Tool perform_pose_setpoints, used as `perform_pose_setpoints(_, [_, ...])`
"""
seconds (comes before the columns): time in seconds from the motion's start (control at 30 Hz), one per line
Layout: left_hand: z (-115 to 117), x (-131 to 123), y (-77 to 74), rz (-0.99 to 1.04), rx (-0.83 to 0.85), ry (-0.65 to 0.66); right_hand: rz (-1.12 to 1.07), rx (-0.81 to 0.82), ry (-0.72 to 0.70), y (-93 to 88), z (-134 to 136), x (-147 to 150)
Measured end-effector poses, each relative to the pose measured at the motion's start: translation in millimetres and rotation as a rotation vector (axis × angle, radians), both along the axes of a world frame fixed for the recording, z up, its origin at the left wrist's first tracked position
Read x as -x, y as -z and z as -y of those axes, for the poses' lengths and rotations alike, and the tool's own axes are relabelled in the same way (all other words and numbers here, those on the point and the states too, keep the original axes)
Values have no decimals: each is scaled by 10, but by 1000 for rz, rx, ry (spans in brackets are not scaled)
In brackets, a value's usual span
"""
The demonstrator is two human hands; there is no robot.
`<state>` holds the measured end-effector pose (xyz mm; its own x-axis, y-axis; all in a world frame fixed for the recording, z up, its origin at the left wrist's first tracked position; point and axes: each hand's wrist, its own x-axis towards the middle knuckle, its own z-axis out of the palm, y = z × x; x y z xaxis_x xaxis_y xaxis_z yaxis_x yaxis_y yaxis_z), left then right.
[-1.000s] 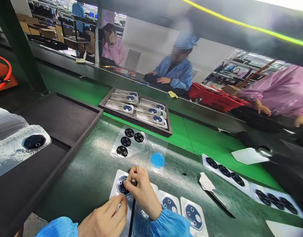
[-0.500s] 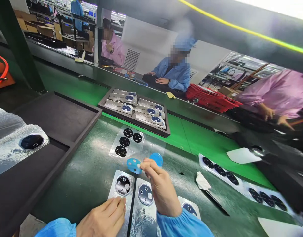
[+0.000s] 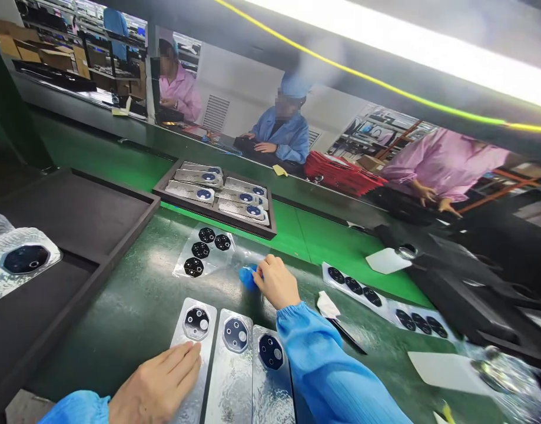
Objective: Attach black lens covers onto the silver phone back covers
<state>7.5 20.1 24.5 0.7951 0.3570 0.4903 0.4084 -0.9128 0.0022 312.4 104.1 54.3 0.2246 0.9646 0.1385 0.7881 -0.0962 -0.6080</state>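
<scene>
Three silver phone back covers (image 3: 231, 365) lie side by side at the near edge of the green mat, each with a round dark camera ring. My left hand (image 3: 158, 388) rests flat on the leftmost cover (image 3: 191, 347), fingers stretched out. My right hand (image 3: 275, 281) reaches forward and pinches a small blue film disc (image 3: 247, 275), pressing it at the clear plastic sheet (image 3: 208, 253) that carries several black octagonal stickers.
A dark tray (image 3: 217, 219) of finished silver covers sits on the green belt beyond. A large dark tray (image 3: 76, 235) with one cover is on the left. Strips of black stickers (image 3: 376, 300), a white scrap and a black tool lie to the right. Other workers sit across the belt.
My right hand peeled a blue film off a cover's camera ring and carried it forward to the clear sheet. The view shifted right and a third cover came into sight.
</scene>
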Motion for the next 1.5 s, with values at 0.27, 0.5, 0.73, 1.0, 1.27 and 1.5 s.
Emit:
perform_pose_setpoints(0.27, [115, -277, -150, -22, 113, 35, 27, 100, -252, -146, 635, 134])
perform_pose_setpoints(0.5, [165, -726, 20, -65, 129, 144, -64, 123, -296, 171, 819, 355])
perform_pose_setpoints(0.73, [178, -722, 123, -76, 95, 160, -72, 136, -373, 202, 678, 346])
perform_pose_setpoints(1.0, [180, -701, 118, -102, 112, 155, -37, 103, -453, 229, 651, 361])
perform_pose_setpoints(1.27, [203, -709, 132, -117, 84, 130, -60, 62, -489, 260, 918, 352])
perform_pose_setpoints(1.5, [239, -715, 152, -70, 55, 89, -138, 63, -391, 268, 852, 288])
